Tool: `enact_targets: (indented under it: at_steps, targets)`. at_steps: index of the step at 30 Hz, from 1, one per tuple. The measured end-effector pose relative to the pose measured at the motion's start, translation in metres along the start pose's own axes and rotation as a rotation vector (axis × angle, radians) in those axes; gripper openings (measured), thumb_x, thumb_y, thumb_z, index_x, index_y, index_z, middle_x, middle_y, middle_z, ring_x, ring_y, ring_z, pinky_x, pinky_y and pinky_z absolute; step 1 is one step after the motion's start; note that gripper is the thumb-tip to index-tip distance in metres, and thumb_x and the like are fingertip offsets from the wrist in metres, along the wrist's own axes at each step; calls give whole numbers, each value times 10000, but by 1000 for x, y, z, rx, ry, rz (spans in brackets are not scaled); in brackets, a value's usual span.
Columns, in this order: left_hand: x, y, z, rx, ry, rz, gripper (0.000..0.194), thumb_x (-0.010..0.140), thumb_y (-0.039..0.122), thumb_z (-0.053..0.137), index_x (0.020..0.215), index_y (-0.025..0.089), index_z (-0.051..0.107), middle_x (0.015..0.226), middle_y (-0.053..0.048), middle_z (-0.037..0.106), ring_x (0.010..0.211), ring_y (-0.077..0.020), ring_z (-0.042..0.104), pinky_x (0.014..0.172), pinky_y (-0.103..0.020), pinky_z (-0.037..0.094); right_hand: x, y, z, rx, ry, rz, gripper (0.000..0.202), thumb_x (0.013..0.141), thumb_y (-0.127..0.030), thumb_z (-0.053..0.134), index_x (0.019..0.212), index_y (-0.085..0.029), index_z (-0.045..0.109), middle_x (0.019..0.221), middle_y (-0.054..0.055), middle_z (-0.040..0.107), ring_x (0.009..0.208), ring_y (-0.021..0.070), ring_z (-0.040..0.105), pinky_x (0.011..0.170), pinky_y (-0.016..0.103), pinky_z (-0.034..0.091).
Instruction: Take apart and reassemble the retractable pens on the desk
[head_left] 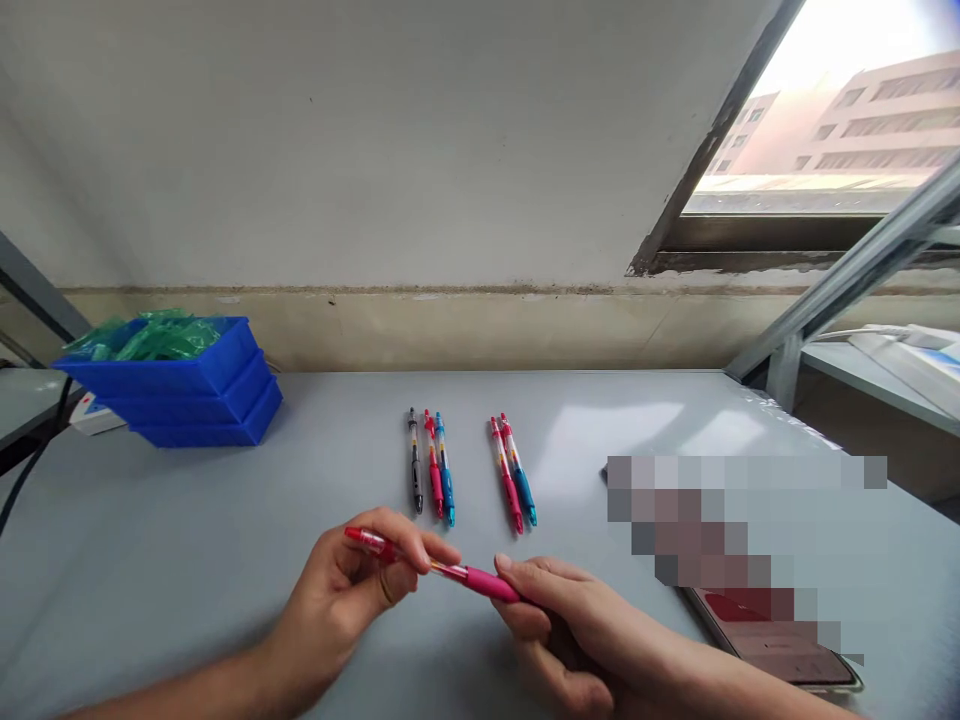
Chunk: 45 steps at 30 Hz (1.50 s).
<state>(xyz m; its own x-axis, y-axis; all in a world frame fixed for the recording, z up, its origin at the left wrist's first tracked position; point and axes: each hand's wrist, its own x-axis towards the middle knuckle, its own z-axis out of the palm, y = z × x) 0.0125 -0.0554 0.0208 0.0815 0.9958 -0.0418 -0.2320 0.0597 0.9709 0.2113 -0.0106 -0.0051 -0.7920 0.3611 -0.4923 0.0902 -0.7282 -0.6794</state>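
A pen (484, 583) with a pink grip and a red clip end is held nearly level above the table's front. My left hand (349, 595) pinches it near the red clip end. The fingers of my right hand (570, 615) close around the pink grip, hiding its tip. Beyond my hands, a grey pen (416, 465), a pink pen (434, 465) and a blue pen (445, 470) lie side by side. To their right, another pink pen (508, 475) rests beside a pen with a blue grip and red top (521, 475).
Stacked blue bins (202, 385) stand at the back left, with green plastic bags (169, 335) in the top one. A phone (787, 650), partly pixelated, lies at the right. Metal frame bars (832, 285) and a wall (450, 330) bound the grey table (187, 540).
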Motion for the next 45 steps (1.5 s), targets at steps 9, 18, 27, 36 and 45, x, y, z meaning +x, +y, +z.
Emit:
enact_targets:
  at_steps: [9, 18, 27, 36, 45]
  targets:
    - [-2, -1, 1, -11, 107, 15, 18, 759, 262, 669, 753, 246, 671, 880, -19, 748, 882, -197, 638, 851, -326, 420, -9, -9, 6, -764, 304, -440, 400, 858, -574, 393, 694, -212, 444, 604, -11, 469, 535, 123, 388, 509, 244, 328]
    - [0, -1, 2, -91, 54, -30, 97, 746, 269, 683, 679, 212, 642, 836, -35, 753, 865, -203, 647, 857, -336, 416, -9, -7, 8, -539, 118, -262, 483, 846, -614, 354, 581, -212, 339, 497, -59, 345, 441, 85, 282, 437, 219, 250]
    - [11, 5, -1, -101, 190, 15, 468, 756, 297, 671, 1163, 252, 444, 807, -48, 738, 641, -156, 620, 740, -336, 447, -8, -16, 9, -489, 164, -288, 448, 871, -569, 377, 816, -157, 545, 564, -41, 434, 492, 95, 387, 481, 219, 312]
    - [20, -1, -9, -22, 147, -12, 398, 769, 317, 650, 1096, 215, 450, 781, -27, 681, 580, -115, 553, 606, -299, 498, -7, -14, 5, -516, 135, -284, 444, 886, -549, 360, 821, -153, 549, 572, -36, 448, 499, 96, 409, 484, 222, 327]
    - [22, -4, -10, -33, 155, -5, 388, 774, 259, 648, 1092, 218, 429, 720, 17, 639, 610, -116, 561, 662, -347, 526, -7, -13, 5, -529, 117, -271, 459, 873, -570, 363, 802, -153, 542, 578, -35, 442, 498, 97, 398, 491, 230, 328]
